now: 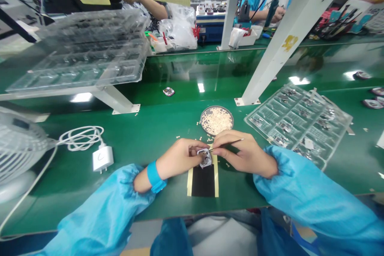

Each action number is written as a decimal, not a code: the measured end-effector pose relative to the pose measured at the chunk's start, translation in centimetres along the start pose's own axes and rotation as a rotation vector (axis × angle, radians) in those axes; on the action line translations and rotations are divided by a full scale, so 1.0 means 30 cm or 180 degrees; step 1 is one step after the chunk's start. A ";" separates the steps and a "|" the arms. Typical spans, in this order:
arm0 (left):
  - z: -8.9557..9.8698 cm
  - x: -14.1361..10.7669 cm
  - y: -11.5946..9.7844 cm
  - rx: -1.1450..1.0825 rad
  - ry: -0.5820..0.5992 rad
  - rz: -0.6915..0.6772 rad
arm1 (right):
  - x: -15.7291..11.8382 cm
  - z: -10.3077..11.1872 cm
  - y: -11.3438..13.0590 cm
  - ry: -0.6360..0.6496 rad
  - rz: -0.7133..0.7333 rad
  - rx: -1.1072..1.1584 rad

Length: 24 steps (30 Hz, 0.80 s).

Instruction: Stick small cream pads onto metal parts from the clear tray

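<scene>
Between the thumb and fingers of my left hand [180, 159] is a small white square device housing [205, 158], its open side showing inner parts. My right hand [235, 150] pinches a thin pair of dark tweezers [231, 143], whose tips reach the housing's upper right edge. Whether the tips grip anything is too small to tell. Under the housing lies a black pad [203, 182] edged with yellow tape on the green bench. Just beyond my hands sits a round dish [217, 120] filled with small pale pieces, several of them scattered around it.
At right, a clear compartment tray [300, 122] holds small electronic parts. Stacked clear trays [81, 56] rest on a raised shelf at left. A white charger [102, 158] and a fan [21, 148] stand at left. A slanted white post [270, 52] rises ahead. Co-workers sit across.
</scene>
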<state>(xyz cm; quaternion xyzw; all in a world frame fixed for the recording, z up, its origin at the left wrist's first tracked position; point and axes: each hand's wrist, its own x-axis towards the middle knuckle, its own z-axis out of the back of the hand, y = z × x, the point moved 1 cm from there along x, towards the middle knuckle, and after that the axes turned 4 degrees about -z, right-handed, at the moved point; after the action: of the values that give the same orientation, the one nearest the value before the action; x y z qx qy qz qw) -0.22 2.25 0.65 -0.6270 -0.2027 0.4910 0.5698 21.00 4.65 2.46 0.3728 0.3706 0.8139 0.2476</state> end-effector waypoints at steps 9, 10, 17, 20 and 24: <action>0.035 0.001 -0.032 -0.0115 0.0317 0.0132 | -0.003 0.003 -0.009 -0.0130 -0.0438 0.0135; 0.037 0.001 -0.034 -0.0140 0.0329 0.0120 | -0.003 0.004 -0.010 -0.0146 -0.0489 0.0139; 0.041 -0.002 -0.044 -0.0109 0.0377 0.0027 | -0.003 0.001 -0.011 -0.0096 -0.0622 0.0129; 0.041 -0.002 -0.044 -0.0118 0.0370 0.0058 | -0.002 0.002 -0.008 -0.0117 -0.0600 0.0112; 0.041 -0.002 -0.042 -0.0120 0.0356 0.0088 | -0.001 0.002 -0.006 -0.0099 -0.0575 0.0098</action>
<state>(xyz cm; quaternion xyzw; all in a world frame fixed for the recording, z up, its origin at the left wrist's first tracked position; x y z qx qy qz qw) -0.89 3.19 2.00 -0.6669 -0.1711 0.4591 0.5614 21.09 4.75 2.33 0.3543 0.4113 0.7765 0.3199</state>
